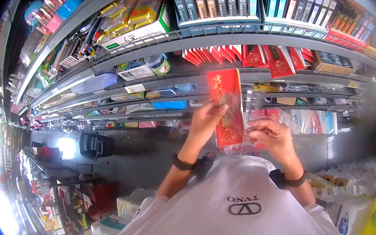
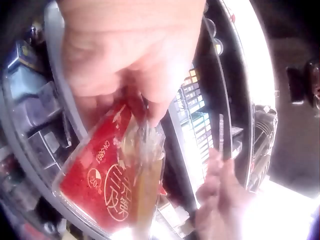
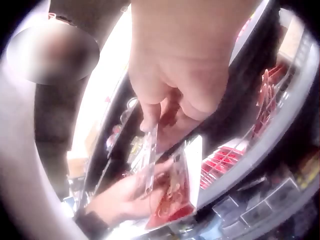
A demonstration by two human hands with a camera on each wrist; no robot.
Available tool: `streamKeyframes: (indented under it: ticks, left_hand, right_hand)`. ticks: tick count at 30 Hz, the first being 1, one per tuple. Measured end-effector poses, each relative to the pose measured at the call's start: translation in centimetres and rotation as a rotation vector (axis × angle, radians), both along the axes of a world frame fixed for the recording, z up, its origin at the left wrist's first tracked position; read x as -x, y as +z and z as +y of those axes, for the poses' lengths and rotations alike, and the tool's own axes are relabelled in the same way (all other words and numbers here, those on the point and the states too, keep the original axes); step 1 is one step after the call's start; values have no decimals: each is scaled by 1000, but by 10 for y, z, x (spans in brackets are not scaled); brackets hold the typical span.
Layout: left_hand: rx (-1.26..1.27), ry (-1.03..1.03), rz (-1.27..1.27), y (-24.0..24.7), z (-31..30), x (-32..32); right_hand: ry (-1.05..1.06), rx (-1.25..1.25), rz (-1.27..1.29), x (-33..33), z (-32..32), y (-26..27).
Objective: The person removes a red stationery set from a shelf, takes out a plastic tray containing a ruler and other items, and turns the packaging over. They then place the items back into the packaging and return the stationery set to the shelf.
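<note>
Beside the stocked shelves (image 1: 299, 43), the left hand (image 1: 206, 121) has its grip clamped on a red packet (image 1: 232, 120); near it, the right hand (image 1: 272, 137) pinches a clear plastic piece (image 3: 151, 152) in its grip

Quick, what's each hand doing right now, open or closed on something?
Left hand: closed, gripping a red packet.
Right hand: closed, pinching a clear plastic piece.

Hands (image 1: 207, 120) (image 1: 272, 138) around red packet (image 1: 228, 105)
</note>
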State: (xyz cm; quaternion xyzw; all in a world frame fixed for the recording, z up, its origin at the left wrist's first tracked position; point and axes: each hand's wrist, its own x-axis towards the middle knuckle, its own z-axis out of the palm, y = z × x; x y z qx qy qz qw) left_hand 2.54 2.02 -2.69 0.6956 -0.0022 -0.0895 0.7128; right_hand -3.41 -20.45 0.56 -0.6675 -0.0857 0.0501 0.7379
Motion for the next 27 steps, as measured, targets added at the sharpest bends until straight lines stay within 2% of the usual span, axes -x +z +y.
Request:
streamKeyframes:
  ticks: [1, 2, 5, 8, 11, 14, 17, 18, 20, 22, 26, 27]
  left_hand:
    - [-5, -15, -11, 1, -2, 0]
    - [-4, -35, 23, 3, -3, -1]
    - [8, -13, -112, -5, -5, -4]
    - [13, -45, -145, -13, 0, -6]
    - [-12, -96, -124, -8, -2, -1]
    - [-350, -236, -88, -8, 2, -1]
    - [-247, -122, -252, -16, -9, 3]
    - [-204, -147, -200, -8, -10, 5]
    - [-252, -156, -278, 6, -16, 10]
    - [-401, -187, -289, 5, -17, 11]
    - [-496, -194, -477, 0, -21, 11]
    - [-510, -211, -510, 0, -23, 11]
  right_hand:
    - [49, 62, 80, -2, 2, 2]
    - [12, 160, 50, -4, 4, -6]
    - [-87, 196, 119, -12, 7, -14]
    - [-90, 193, 175, -18, 6, -23]
    - [-76, 223, 177, -19, 11, -9]
    - [-43, 239, 136, -23, 13, -22]
    - [12, 106, 30, -20, 17, -24]
    - [10, 136, 19, -21, 17, -24]
    - [6, 195, -3, -22, 19, -24]
    - [-69, 77, 92, -25, 20, -30]
    - [-195, -152, 138, -31, 26, -34]
    - [-202, -126, 162, -34, 25, -35]
